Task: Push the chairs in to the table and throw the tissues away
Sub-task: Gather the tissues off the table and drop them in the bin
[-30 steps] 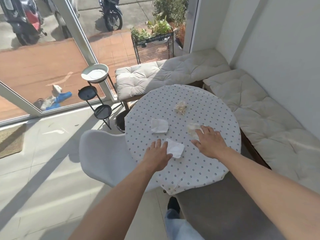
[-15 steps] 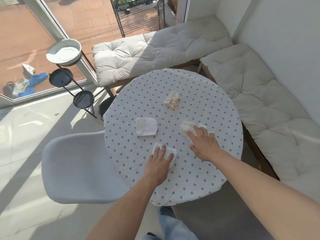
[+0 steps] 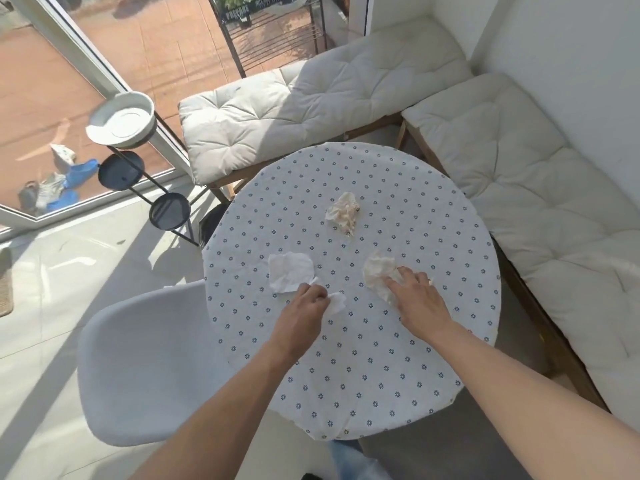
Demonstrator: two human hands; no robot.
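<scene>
Head view: a round worktop (image 3: 349, 358) under a dotted cloth fills the middle. The left hand (image 3: 304, 308) is curled shut around a small tissue (image 3: 336, 302), whose white edge sticks out past the knuckles. Touching that hand on its far side lies a flat tissue (image 3: 289, 276). The right hand (image 3: 417, 297) rests palm down with fingers bent onto a crumpled tissue (image 3: 379, 273); whether it has closed on the tissue or only presses it cannot be told. The two hands are apart. A fourth, balled tissue (image 3: 343, 212) lies alone near the worktop's centre, farther off. A grey chair (image 3: 145, 368) stands at the left, its seat edge at the cloth's rim. Cushioned benches (image 3: 519, 188) line the far and right sides.
</scene>
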